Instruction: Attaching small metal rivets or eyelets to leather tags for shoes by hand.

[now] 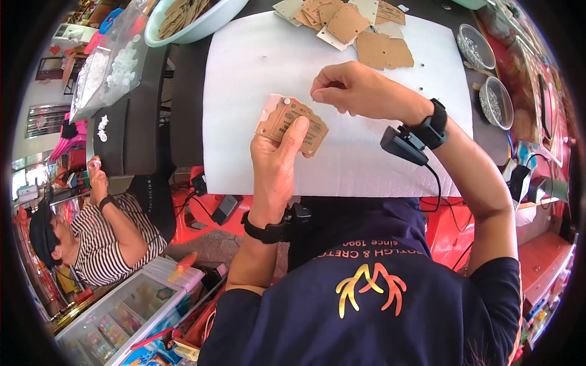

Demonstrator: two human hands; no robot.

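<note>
My left hand [273,174] grips brown cardboard cards [285,117] with wavy edges, dark print and small corner holes. A pale card edge shows behind the front one, and a small round light stud sits at its upper corner. My thumb presses across the printed face. Just up and to the right, apart from the cards, my right hand [357,88] is closed with thumb and forefinger pinched; whatever lies between the fingertips is too small to make out. Both hands are above a white foam sheet [366,165] on the dark table.
Loose brown and white cards [384,50] lie at the sheet's far edge. A pale basin [210,27] holds more brown pieces. Two clear bowls [495,102] of small metal bits stand right. A plastic bag [116,73] of white pieces lies left, near a seated person [107,238].
</note>
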